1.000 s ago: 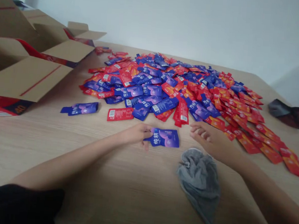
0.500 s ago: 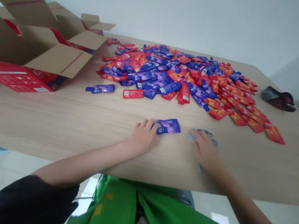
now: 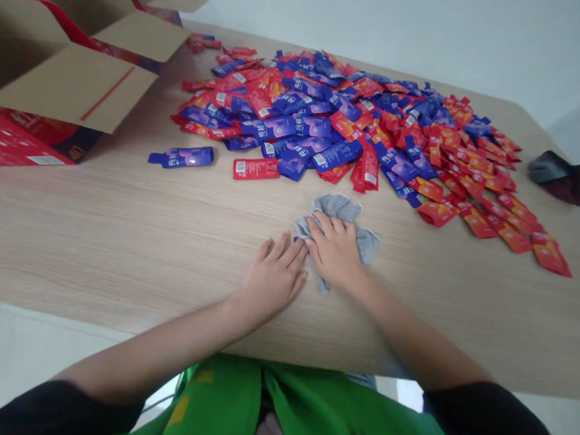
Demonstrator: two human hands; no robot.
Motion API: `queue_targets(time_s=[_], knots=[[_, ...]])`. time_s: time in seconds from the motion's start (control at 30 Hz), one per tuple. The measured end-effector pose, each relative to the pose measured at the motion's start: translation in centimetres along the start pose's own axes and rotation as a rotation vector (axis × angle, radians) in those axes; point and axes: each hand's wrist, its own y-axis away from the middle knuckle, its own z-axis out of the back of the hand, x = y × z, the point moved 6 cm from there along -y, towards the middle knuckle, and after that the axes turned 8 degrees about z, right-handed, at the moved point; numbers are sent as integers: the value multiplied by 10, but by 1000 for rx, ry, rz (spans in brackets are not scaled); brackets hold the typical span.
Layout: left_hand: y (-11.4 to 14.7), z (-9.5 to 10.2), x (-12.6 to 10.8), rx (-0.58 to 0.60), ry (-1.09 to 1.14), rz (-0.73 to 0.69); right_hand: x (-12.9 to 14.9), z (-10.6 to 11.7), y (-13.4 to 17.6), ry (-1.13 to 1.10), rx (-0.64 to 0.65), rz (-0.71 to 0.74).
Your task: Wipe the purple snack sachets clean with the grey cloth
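Note:
A grey cloth [image 3: 338, 206] lies bunched on the table under my right hand [image 3: 336, 252], whose fingers press down on it. Beneath the cloth is a purple pouch [image 3: 296, 240], almost wholly covered; only a sliver of its spout end shows. My left hand [image 3: 273, 274] holds that end against the tabletop with its fingertips, right beside the fingers of my right hand. Just beyond the cloth spreads a big heap of red and purple pouches [image 3: 301, 122].
Open cardboard boxes [image 3: 75, 86] stand at the left, flaps spread outward. One purple pouch [image 3: 187, 157] and one red pouch [image 3: 256, 169] lie at the heap's near edge. A dark, shiny object [image 3: 565, 178] sits at the far right of the wooden table [image 3: 95, 230].
My right hand has carried the cloth leftward onto the purple pouch, hiding most of it. My left hand stays at the pouch's spout end. The view has tilted down a little.

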Motion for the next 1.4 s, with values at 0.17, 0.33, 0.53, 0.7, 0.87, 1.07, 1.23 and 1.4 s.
queue_targets(time_s=[0.17, 0.33, 0.53, 0.7, 0.87, 1.07, 1.23, 1.4], knots=[[-1, -1, 2, 32, 8, 1, -62, 4, 36, 50, -83, -191], [0, -2, -5, 86, 61, -104, -98, 27, 57, -157, -298, -176], [7, -5, -17, 120, 109, -198, -26, 42, 43, -194, -246, -58], [7, -2, -18, 128, 128, -165, -10, 11, 49, 4, 31, -91], [6, 0, -18, 144, 146, -177, -74, 21, 83, 50, -64, -310], [5, -1, -20, 129, 138, -186, -59, 47, 68, -108, -301, -315], [3, 0, -23, 128, 113, -181, -3, 20, 32, -78, -20, -49], [3, 1, -21, 108, 117, -174, -42, 8, 54, 67, 26, -175]])
